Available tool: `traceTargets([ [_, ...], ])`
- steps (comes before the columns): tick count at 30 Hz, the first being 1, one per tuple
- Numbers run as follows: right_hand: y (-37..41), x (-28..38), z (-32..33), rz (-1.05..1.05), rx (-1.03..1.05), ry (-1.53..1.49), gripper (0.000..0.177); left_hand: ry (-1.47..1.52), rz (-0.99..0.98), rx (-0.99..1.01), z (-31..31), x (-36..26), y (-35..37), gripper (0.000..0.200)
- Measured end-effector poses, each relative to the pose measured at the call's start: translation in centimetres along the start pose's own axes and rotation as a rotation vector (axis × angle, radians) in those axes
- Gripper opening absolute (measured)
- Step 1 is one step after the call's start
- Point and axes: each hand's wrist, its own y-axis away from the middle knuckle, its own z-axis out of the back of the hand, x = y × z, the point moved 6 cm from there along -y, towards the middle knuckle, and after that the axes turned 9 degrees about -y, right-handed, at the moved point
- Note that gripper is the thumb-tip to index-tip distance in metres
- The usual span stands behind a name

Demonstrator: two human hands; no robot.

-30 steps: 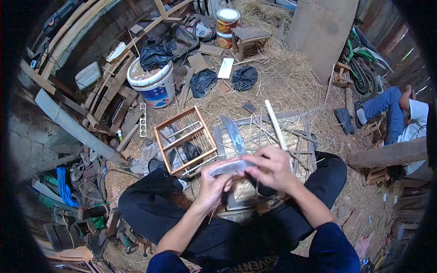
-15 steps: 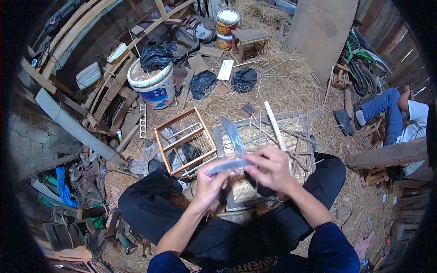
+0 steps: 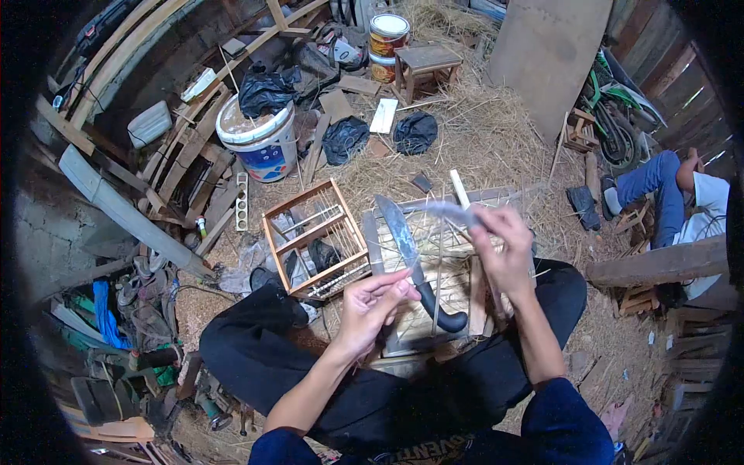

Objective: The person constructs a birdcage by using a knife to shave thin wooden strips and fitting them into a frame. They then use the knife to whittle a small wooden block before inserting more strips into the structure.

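The right hand (image 3: pixel 505 249) is gripping a blurred pale strip (image 3: pixel 452 211) over the wooden frame (image 3: pixel 373 244). The left hand (image 3: pixel 370 306) is pinching nearer; I cannot tell around what. The knife (image 3: pixel 399 232) is lying between them, so keeping fingertips off its edge seems wise.

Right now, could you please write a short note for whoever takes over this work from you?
Left hand: low over the lap, fingertips pinched; unclear whether it holds anything.
Right hand: raised, gripping a thin pale strip, blurred.
Knife: in neither hand, lying on the slatted frame across the lap, handle toward the body.
Wooden cage: on the straw, left of the frame.
Done: knife set down, strip in hand.
Left: the strip is in the air, not yet fitted to anything.
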Motion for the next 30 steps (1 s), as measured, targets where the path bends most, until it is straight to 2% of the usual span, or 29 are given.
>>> traceTargets([
  [2,1.4,2.7,-2.1,0.209,0.124,-0.156,0.024,0.019,0.03,0.017,0.2,0.4,-0.3,0.031],
  [3,2.1,4.0,-3.2,0.229,0.212,-0.146,0.024,0.023,-0.05,0.035,0.1,0.2,-0.4,0.032],
  [4,2.7,4.9,-4.1,0.246,0.296,-0.14,0.025,0.043,-0.026,0.031,0.2,0.3,-0.5,0.033],
  [8,0.2,-0.5,-1.1,-0.007,-0.027,-0.153,0.026,0.074,0.02,0.017,0.0,0.5,0.0,0.036],
  [9,0.1,-0.1,-0.7,0.0,0.001,-0.103,0.026,0.077,0.031,0.018,-0.3,0.3,0.1,0.036],
  [10,0.6,0.8,-1.5,0.136,0.04,-0.121,0.026,0.074,0.033,0.019,-0.3,0.1,-0.1,0.036],
  [12,2.1,3.7,-3.4,0.206,0.26,-0.129,0.027,0.032,0.012,0.034,-0.2,0.3,-0.5,0.037],
  [13,2.1,4.3,-3.9,0.193,0.277,-0.174,0.026,0.033,-0.002,0.034,-0.2,0.3,-0.6,0.037],
  [16,0.7,0.3,-2.1,0.068,0.022,-0.131,0.024,0.011,0.028,0.016,0.2,0.6,-0.2,0.039],
  [17,0.2,-0.2,-1.1,-0.038,-0.048,-0.162,0.025,-0.019,0.016,0.012,0.0,0.3,0.1,0.039],
  [20,1.6,2.0,-2.6,0.248,0.111,-0.145,0.025,-0.038,-0.03,0.01,0.0,0.6,-0.1,0.036],
  [22,2.3,4.3,-3.9,0.252,0.256,-0.125,0.025,-0.09,-0.045,0.017,0.5,0.7,-0.3,0.033],
  [23,2.1,3.4,-3.6,0.23,0.212,-0.128,0.025,-0.059,-0.117,0.018,0.3,0.5,-0.5,0.031],
  [24,1.8,2.2,-3.0,0.208,0.175,-0.126,0.025,-0.088,-0.102,0.016,0.1,0.2,-0.4,0.031],
  [26,0.5,-0.2,-0.8,-0.042,-0.034,-0.214,0.025,-0.132,-0.077,0.009,-0.3,-0.3,0.0,0.032],
  [27,0.1,-0.2,-0.1,-0.032,-0.069,-0.15,0.025,-0.168,-0.09,0.029,-0.6,-0.4,0.1,0.034],
  [30,1.5,1.4,-1.7,0.132,0.123,-0.187,0.025,-0.126,-0.057,0.054,-0.6,0.5,0.0,0.035],
])
